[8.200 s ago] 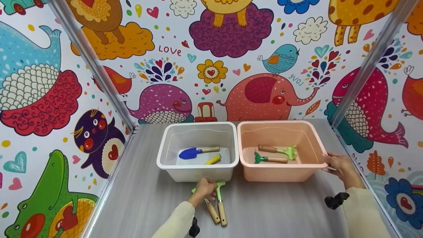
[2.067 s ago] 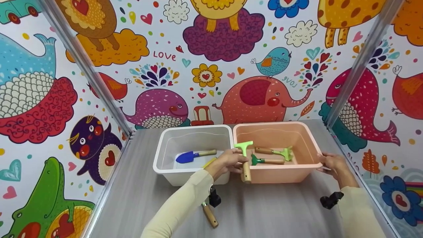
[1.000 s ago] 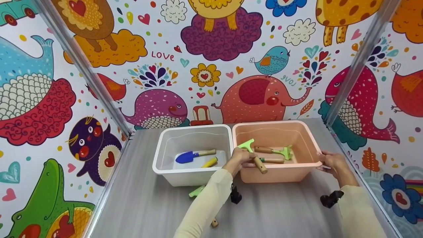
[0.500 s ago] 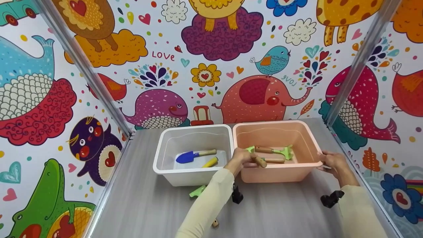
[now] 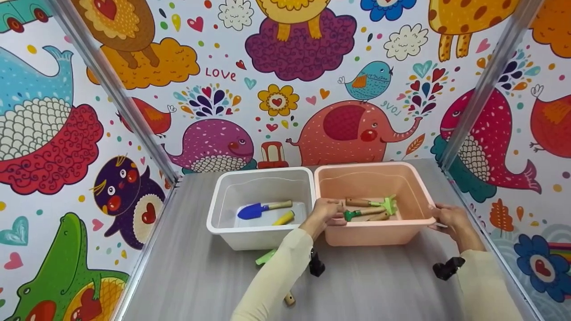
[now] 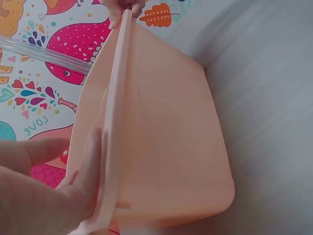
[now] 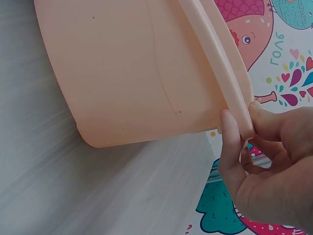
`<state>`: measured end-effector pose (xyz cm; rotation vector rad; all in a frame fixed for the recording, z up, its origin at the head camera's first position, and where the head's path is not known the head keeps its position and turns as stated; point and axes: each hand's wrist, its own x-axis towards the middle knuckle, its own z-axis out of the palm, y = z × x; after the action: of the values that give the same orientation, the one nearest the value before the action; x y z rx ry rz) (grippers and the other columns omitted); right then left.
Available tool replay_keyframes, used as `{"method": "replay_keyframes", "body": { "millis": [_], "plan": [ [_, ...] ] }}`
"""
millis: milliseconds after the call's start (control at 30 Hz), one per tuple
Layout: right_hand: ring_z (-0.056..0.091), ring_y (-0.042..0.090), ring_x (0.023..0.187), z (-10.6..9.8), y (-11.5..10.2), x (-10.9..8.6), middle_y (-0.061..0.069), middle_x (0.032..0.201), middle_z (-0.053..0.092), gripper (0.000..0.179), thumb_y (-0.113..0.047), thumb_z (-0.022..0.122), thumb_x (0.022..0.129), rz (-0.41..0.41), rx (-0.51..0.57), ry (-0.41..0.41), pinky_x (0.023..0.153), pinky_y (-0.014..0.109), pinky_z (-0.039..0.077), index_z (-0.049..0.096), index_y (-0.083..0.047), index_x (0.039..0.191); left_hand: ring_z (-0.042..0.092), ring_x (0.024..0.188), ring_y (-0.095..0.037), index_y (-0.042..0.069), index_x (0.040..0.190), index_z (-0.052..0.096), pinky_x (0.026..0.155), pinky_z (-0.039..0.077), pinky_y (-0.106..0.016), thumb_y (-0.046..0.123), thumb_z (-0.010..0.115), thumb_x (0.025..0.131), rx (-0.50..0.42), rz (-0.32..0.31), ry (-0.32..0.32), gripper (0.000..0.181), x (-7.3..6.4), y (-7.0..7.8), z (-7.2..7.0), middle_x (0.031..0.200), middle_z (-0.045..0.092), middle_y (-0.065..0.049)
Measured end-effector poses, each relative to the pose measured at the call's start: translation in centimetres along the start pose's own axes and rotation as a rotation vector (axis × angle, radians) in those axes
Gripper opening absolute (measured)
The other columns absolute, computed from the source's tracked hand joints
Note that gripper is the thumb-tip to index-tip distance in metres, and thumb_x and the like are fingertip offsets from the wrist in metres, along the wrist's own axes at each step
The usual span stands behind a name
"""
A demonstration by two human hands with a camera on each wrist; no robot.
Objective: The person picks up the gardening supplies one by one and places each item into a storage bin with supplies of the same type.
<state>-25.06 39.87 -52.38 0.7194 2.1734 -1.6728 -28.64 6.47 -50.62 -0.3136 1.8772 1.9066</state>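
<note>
My left hand [image 5: 326, 213] is at the near left corner of the peach bin [image 5: 370, 236]. In the left wrist view its fingers [image 6: 92, 159] lie loosely along the rim, holding nothing. With thumb and fingers, my right hand [image 7: 271, 156] pinches that bin's rim at the near right corner. Inside the bin lie a light green hand rake [image 5: 389, 205] with a brown handle, a dark green hand rake [image 5: 350, 215], and another tool's wooden handle [image 5: 378, 216] beside them, its head hidden. A light green garden tool [image 5: 266, 257] lies on the table, mostly covered by my left forearm.
A white bin [image 5: 243, 238] stands left of the peach one, its rim right at the other's. In it are a blue trowel [image 5: 250, 211] and a yellow-handled piece [image 5: 284, 218]. Printed panels with metal posts [image 5: 490, 89] enclose the grey table [image 5: 178, 267] at back and sides.
My left hand has carried a light green T-headed tool over the peach bin, lowered it and let go; it now lies among the rakes. My right hand has stayed on the rim.
</note>
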Motion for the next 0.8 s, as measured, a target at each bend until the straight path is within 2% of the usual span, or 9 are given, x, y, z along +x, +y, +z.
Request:
{"method": "replay_keyframes", "body": {
  "millis": [100, 233, 367, 467, 600, 800],
  "plan": [
    [0.061, 0.010, 0.086, 0.0, 0.0, 0.0, 0.030, 0.152, 0.034, 0.068, -0.028, 0.050, 0.105, 0.019, -0.005, 0.007, 0.080, 0.024, 0.061, 0.018, 0.001, 0.157, 0.070, 0.105, -0.034, -0.009, 0.134, 0.055, 0.074, 0.064, -0.037, -0.005, 0.062, 0.090, -0.014, 0.010, -0.017, 0.045, -0.2, 0.0, -0.2, 0.124, 0.065, -0.025],
    [0.061, 0.014, 0.093, 0.1, 0.0, -0.1, 0.030, 0.158, 0.027, 0.068, -0.028, 0.050, 0.105, 0.029, -0.011, 0.012, 0.081, 0.023, 0.061, 0.017, 0.000, 0.157, 0.070, 0.105, -0.034, -0.007, 0.133, 0.056, 0.074, 0.064, -0.036, -0.003, 0.063, 0.090, -0.008, 0.016, -0.029, 0.044, -0.5, 0.0, -0.4, 0.125, 0.065, -0.023],
    [0.060, 0.015, 0.094, 0.1, 0.0, -0.1, 0.030, 0.158, 0.027, 0.067, -0.028, 0.050, 0.105, 0.021, -0.011, 0.020, 0.079, 0.022, 0.061, 0.018, 0.000, 0.157, 0.070, 0.107, -0.034, -0.005, 0.135, 0.056, 0.075, 0.064, -0.035, 0.000, 0.064, 0.091, -0.002, 0.023, -0.046, 0.045, -0.7, 0.1, -0.6, 0.132, 0.063, -0.021],
    [0.061, 0.008, 0.085, 0.2, 0.2, 0.0, 0.032, 0.155, 0.030, 0.066, -0.027, 0.050, 0.105, -0.012, -0.001, 0.022, 0.075, 0.022, 0.061, 0.020, 0.002, 0.156, 0.070, 0.106, -0.033, -0.003, 0.135, 0.056, 0.076, 0.064, -0.036, 0.003, 0.064, 0.091, -0.009, 0.029, -0.065, 0.045, -0.9, 0.1, -0.7, 0.133, 0.062, -0.022],
    [0.060, 0.004, 0.077, 0.2, 0.3, 0.0, 0.033, 0.148, 0.037, 0.064, -0.024, 0.049, 0.104, -0.039, 0.015, 0.028, 0.072, 0.023, 0.061, 0.021, 0.004, 0.155, 0.072, 0.101, -0.028, 0.000, 0.132, 0.060, 0.076, 0.064, -0.036, 0.008, 0.065, 0.093, 0.013, 0.041, -0.090, 0.040, -1.3, 0.0, -1.1, 0.121, 0.070, -0.019],
    [0.059, 0.008, 0.084, 0.3, 0.2, 0.2, 0.031, 0.152, 0.034, 0.064, -0.025, 0.049, 0.105, -0.013, 0.014, 0.030, 0.075, 0.023, 0.061, 0.022, 0.002, 0.156, 0.074, 0.089, -0.020, 0.004, 0.128, 0.064, 0.072, 0.064, -0.032, 0.011, 0.068, 0.091, 0.060, 0.094, -0.145, 0.038, -1.8, -1.0, -2.3, 0.105, 0.075, -0.011]
  ]
}}
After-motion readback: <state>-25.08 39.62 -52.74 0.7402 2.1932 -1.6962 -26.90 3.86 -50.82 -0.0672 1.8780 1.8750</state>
